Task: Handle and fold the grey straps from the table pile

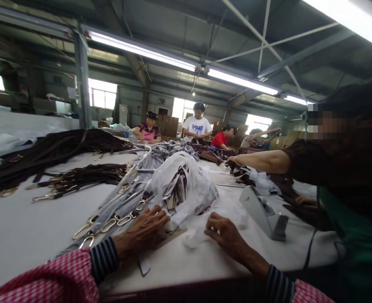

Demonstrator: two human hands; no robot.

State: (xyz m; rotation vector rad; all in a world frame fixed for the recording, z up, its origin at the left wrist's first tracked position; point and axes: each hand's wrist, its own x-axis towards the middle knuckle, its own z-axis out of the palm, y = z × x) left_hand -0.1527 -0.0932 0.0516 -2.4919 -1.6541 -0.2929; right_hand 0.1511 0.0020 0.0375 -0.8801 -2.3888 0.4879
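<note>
Dark brown straps [50,151] piled far to my left on the white table [22,227], a tape dispenser [263,212] just off to my right, and a co-worker's arm [261,162] reaching across beyond it toward more bags. Right in front of me a heap of pale straps with gold clasps [119,210] runs under a crumpled clear plastic bag [186,185]. My left hand [143,233] lies flat, fingers spread, resting on the strap ends and the bag's near edge. My right hand [225,233] is loosely curled, fingertips together on a scrap of thin plastic [194,240] on the table. What's inside the bag is hard to make out, something striped; whether my right fingers actually pinch the scrap, I can't tell
</note>
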